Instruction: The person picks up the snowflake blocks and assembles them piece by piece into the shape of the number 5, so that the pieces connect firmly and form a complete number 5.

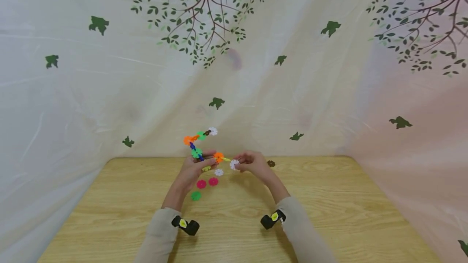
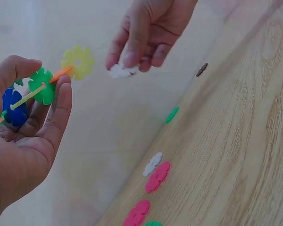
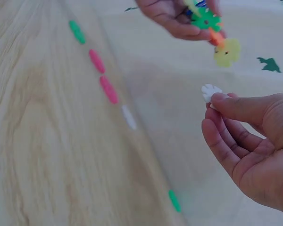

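Note:
My left hand (image 1: 191,172) holds a chain of notched plastic flower discs in several colours, its thumb and fingers about a green disc (image 2: 41,86). An orange disc (image 2: 62,74) joins this one to a yellow disc (image 2: 78,63) at the chain's near end. The far stretch of the chain bends up past the hand to a white end disc (image 1: 213,131). Between thumb and fingertips, my right hand (image 1: 257,166) pinches a loose white disc (image 3: 209,92). In both wrist views a small gap parts it from the yellow disc. My left fingers partly hide the chain's middle.
On the wooden table (image 1: 310,214) lie two pink discs (image 1: 201,184), a white disc (image 1: 218,172) and a green disc (image 1: 196,195). A brown disc (image 1: 271,163) lies near the back edge, right of my right hand. A leaf-printed cloth (image 1: 256,104) hangs behind the table.

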A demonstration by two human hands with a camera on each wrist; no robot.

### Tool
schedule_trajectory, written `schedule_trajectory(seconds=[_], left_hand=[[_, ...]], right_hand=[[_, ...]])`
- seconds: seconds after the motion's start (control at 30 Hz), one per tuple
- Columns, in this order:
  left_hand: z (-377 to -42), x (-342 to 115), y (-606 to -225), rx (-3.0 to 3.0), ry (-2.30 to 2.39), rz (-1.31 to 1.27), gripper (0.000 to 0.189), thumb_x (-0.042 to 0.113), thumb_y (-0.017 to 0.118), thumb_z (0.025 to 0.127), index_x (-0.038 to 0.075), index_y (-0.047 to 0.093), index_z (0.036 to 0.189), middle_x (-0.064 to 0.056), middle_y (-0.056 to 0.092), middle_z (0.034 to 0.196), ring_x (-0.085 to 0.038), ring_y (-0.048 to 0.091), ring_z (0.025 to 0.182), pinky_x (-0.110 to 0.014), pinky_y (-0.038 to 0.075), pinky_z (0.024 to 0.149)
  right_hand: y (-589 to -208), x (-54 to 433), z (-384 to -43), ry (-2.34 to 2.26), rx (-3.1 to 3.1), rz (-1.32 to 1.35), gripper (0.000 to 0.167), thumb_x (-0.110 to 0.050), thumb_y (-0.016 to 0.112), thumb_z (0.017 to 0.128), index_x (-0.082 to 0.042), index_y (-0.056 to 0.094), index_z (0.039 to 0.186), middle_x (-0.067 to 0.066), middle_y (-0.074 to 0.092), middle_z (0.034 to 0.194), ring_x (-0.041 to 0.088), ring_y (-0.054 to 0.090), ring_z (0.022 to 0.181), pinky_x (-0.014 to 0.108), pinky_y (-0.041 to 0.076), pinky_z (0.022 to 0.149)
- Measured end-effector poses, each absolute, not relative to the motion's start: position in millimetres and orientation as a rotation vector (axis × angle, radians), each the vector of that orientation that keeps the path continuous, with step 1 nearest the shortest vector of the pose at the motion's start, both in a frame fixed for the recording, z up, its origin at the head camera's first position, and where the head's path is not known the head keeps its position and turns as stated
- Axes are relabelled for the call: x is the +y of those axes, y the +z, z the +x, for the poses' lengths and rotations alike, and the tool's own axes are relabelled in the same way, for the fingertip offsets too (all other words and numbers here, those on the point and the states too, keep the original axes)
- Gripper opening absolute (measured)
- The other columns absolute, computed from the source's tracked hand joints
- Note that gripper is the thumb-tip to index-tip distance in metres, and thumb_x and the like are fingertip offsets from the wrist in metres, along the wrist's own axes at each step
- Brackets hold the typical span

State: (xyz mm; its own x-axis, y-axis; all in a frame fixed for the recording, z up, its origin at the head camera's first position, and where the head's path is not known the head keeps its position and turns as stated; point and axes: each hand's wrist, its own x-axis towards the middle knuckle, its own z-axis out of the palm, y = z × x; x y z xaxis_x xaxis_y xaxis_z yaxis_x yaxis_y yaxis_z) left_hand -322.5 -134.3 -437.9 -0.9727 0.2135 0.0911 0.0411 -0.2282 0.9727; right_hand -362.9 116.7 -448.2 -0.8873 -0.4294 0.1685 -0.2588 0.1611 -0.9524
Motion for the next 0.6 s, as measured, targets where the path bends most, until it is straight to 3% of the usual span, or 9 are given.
schedule_trajectory(seconds=[0.2, 0.6], left_hand=[[-321.6, -133.9, -438.5, 1.888, 2.380, 0.291, 0.042, 0.009, 0.064, 0.100, -0.009, 0.055, 0.137, 0.008, 0.074, 0.098, -0.009, 0.072, 0.088, -0.027, 0.058, 0.090], [-323.2, -132.4, -439.1, 1.876, 2.404, 0.297, 0.044, 0.008, 0.065, 0.099, -0.011, 0.054, 0.137, 0.008, 0.074, 0.101, -0.008, 0.072, 0.087, -0.026, 0.059, 0.089]], right_hand=[[-436.5, 114.8, -354.0, -1.936, 2.210, -0.675, 0.032, -0.004, 0.073, 0.092, 0.011, 0.066, 0.120, 0.004, 0.072, 0.092, 0.010, 0.068, 0.080, 0.032, 0.061, 0.076], [-432.8, 114.1, -351.5, -2.048, 2.113, -0.636, 0.029, 0.004, 0.071, 0.091, 0.014, 0.065, 0.117, -0.002, 0.074, 0.088, 0.014, 0.070, 0.078, 0.030, 0.062, 0.075]])
